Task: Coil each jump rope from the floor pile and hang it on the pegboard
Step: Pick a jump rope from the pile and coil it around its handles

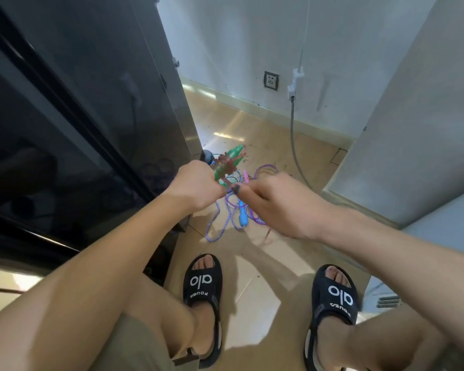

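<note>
Glossy tan floor tiles (265, 145) run between a dark cabinet (78, 116) on the left and a pale wall (413, 116) on the right, a narrow lane. Left hand (196, 187) grips a green-handled jump rope (229, 163), reddish cord wound round it; right hand (276, 199) pinches the cord's end (blurred). Purple rope with blue handle (243, 218) lies loose below, uncoiled. No pegboard shows, so I judge hanging not yet begun.

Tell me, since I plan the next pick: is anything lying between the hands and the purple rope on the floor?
Nothing visible does. The purple rope lies on open floor below the hands; the left hand grips the green-handled rope, the right hand its cord.
</note>
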Action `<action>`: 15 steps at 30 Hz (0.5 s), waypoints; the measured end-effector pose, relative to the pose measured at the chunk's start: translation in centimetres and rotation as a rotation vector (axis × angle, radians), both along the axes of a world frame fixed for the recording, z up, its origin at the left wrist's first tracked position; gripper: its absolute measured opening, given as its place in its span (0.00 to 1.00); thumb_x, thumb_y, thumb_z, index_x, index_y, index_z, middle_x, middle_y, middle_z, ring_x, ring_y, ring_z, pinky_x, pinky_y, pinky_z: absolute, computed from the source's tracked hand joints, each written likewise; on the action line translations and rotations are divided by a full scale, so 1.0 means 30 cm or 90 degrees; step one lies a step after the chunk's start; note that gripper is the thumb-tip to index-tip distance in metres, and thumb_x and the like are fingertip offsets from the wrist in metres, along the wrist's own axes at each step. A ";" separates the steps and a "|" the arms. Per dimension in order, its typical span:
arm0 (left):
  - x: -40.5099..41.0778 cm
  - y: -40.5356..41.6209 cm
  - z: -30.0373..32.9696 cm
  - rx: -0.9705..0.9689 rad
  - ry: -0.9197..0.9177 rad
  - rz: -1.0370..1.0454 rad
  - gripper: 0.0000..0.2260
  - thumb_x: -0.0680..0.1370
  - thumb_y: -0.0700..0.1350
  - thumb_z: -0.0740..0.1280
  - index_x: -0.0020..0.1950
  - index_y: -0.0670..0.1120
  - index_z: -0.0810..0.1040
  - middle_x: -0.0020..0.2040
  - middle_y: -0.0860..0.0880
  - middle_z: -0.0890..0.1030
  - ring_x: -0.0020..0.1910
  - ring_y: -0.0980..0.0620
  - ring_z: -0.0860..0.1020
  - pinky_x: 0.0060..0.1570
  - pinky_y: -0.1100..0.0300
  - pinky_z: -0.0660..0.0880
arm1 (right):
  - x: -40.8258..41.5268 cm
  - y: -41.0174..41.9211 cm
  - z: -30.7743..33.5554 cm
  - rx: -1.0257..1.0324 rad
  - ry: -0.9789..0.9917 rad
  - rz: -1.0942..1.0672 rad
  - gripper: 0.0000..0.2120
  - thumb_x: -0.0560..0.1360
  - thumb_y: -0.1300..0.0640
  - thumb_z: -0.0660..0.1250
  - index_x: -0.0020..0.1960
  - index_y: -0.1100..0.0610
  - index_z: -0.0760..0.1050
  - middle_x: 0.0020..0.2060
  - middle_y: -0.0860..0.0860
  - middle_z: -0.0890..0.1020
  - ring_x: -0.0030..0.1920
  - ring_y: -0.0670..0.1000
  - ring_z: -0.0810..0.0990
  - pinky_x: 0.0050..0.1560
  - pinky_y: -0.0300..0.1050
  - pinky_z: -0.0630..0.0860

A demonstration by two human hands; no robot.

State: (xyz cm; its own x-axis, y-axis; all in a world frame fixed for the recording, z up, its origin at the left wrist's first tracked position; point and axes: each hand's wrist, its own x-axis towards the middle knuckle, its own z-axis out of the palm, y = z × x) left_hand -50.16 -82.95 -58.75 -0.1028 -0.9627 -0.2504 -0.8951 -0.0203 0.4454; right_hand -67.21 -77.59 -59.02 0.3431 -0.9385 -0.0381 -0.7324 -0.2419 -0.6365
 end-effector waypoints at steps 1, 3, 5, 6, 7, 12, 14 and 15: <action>0.001 0.002 -0.005 0.003 -0.054 -0.024 0.08 0.75 0.42 0.68 0.38 0.40 0.76 0.35 0.45 0.78 0.33 0.48 0.73 0.33 0.56 0.71 | 0.003 -0.003 0.033 -0.047 0.010 0.011 0.24 0.83 0.44 0.52 0.32 0.55 0.58 0.24 0.51 0.64 0.27 0.53 0.65 0.32 0.50 0.63; -0.016 0.015 -0.015 0.008 -0.143 -0.089 0.06 0.74 0.40 0.66 0.43 0.38 0.79 0.41 0.41 0.81 0.37 0.46 0.77 0.36 0.56 0.74 | -0.017 -0.030 0.072 -0.091 0.020 0.004 0.24 0.83 0.44 0.55 0.32 0.55 0.68 0.25 0.52 0.71 0.29 0.52 0.76 0.32 0.49 0.69; -0.043 0.032 -0.020 0.013 -0.200 -0.150 0.06 0.73 0.39 0.64 0.45 0.39 0.79 0.42 0.42 0.80 0.38 0.46 0.78 0.36 0.56 0.75 | -0.038 -0.058 0.093 -0.102 0.013 -0.009 0.23 0.82 0.43 0.58 0.33 0.53 0.74 0.27 0.47 0.79 0.30 0.47 0.78 0.32 0.46 0.71; -0.057 0.040 -0.022 0.006 -0.236 -0.181 0.05 0.74 0.40 0.63 0.45 0.40 0.77 0.41 0.43 0.79 0.37 0.48 0.77 0.34 0.57 0.75 | -0.043 -0.074 0.089 -0.125 0.017 -0.011 0.23 0.82 0.43 0.59 0.31 0.52 0.73 0.26 0.44 0.79 0.28 0.46 0.75 0.32 0.45 0.69; -0.070 0.051 -0.021 -0.010 -0.282 -0.215 0.03 0.74 0.40 0.63 0.44 0.41 0.75 0.40 0.45 0.76 0.35 0.50 0.75 0.32 0.58 0.72 | -0.042 -0.087 0.083 -0.152 0.030 -0.010 0.24 0.81 0.42 0.60 0.30 0.53 0.69 0.25 0.45 0.77 0.28 0.48 0.71 0.32 0.46 0.67; -0.104 0.112 -0.008 -0.104 -0.372 -0.350 0.13 0.77 0.43 0.63 0.35 0.44 0.62 0.34 0.48 0.66 0.30 0.52 0.64 0.30 0.57 0.61 | -0.058 -0.139 0.036 -0.118 0.121 0.028 0.27 0.80 0.40 0.62 0.31 0.56 0.62 0.24 0.51 0.65 0.28 0.53 0.61 0.31 0.48 0.60; -0.101 0.125 0.009 -0.135 -0.347 -0.377 0.09 0.76 0.45 0.64 0.38 0.44 0.67 0.36 0.47 0.69 0.33 0.48 0.68 0.34 0.58 0.63 | -0.082 -0.153 0.002 -0.016 0.066 0.031 0.27 0.79 0.40 0.63 0.30 0.56 0.61 0.24 0.50 0.62 0.28 0.51 0.59 0.30 0.47 0.58; -0.099 0.129 0.018 -0.140 -0.309 -0.387 0.08 0.75 0.45 0.64 0.39 0.44 0.69 0.36 0.48 0.70 0.33 0.48 0.69 0.33 0.58 0.63 | -0.095 -0.160 -0.032 0.037 0.022 0.020 0.28 0.79 0.38 0.63 0.31 0.57 0.62 0.25 0.51 0.63 0.27 0.50 0.60 0.30 0.46 0.60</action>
